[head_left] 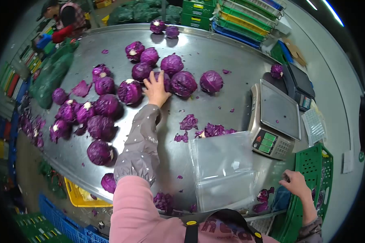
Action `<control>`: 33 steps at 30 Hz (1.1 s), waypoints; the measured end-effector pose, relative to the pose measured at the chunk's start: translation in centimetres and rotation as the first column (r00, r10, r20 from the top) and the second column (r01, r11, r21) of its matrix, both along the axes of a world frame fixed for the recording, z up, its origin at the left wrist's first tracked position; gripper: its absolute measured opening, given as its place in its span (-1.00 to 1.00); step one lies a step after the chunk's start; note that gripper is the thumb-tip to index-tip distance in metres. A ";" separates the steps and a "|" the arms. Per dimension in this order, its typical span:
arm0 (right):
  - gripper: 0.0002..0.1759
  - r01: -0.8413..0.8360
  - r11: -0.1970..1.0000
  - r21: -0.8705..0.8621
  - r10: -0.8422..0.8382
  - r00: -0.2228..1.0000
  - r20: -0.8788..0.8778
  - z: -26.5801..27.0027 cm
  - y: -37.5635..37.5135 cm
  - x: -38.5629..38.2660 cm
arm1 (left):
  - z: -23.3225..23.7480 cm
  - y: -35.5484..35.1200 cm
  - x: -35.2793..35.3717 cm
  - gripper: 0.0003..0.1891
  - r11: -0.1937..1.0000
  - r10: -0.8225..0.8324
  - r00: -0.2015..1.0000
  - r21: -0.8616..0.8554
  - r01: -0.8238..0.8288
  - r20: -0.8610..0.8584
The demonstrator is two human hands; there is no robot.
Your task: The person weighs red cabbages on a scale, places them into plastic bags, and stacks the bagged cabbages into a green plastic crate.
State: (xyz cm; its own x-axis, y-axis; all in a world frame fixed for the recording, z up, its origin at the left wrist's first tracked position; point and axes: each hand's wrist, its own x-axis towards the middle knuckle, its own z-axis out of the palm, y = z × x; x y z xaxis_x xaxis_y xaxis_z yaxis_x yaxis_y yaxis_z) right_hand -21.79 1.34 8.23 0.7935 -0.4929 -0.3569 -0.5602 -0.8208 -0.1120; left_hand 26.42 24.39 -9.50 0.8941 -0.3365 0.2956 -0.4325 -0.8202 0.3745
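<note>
My left hand (156, 90) reaches to the middle of the steel table, its fingers spread against a red cabbage (166, 82) that they partly cover. Close beside it sit a larger red cabbage (183, 84), a smaller one (142, 71) and one with a pale cut stem (129, 91). At the lower right, my right hand (296, 184) hangs near a green crate (308, 167), its fingers loosely bent and apart, with nothing visible in them. Clear plastic bags (223, 162) lie flat on the table between my arms.
More red cabbages (100, 127) crowd the left of the steel table (219, 109). Torn leaves (213, 130) lie near the bags. A weighing scale (280, 109) stands at the right, a second scale (300, 83) behind it. Stacked crates (247, 20) and another person (67, 18) are at the back.
</note>
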 end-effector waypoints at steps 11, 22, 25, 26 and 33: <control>-0.61 -0.028 0.884 0.467 -0.011 0.997 0.082 -6.5 2.5 9.2 | 1.7 3.7 -5.8 -0.19 0.213 -0.634 0.562 -0.819 -0.533 -0.531; -0.13 -0.311 -0.252 0.917 -0.919 0.374 -0.126 -9.8 1.2 14.8 | 7.5 -6.3 -14.3 -0.30 0.371 -0.894 0.416 -0.801 0.470 -0.170; -0.23 -0.328 0.000 0.945 -0.980 0.188 0.065 -9.1 -3.5 12.6 | 5.2 -8.0 -8.2 -0.24 0.805 -0.425 0.899 -0.409 0.430 0.107; -0.27 -0.306 0.055 0.950 -0.988 0.123 0.097 -9.0 -5.7 11.7 | 3.6 -8.4 -5.6 -0.21 0.885 -0.233 0.968 -0.393 0.250 0.090; -0.22 0.514 0.753 0.411 -0.575 0.210 0.791 -9.6 -15.7 10.1 | 1.5 -7.2 0.2 -0.15 0.970 0.063 0.941 -0.203 -0.137 -0.332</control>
State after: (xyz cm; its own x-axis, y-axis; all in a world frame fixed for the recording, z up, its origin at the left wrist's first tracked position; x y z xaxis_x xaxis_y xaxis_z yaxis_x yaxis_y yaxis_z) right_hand -11.72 -14.40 -1.33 0.2100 -0.9416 0.2632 -0.4468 -0.3319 -0.8308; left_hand 26.57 17.19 -8.02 0.9788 -0.2000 0.0433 -0.1789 -0.7339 0.6552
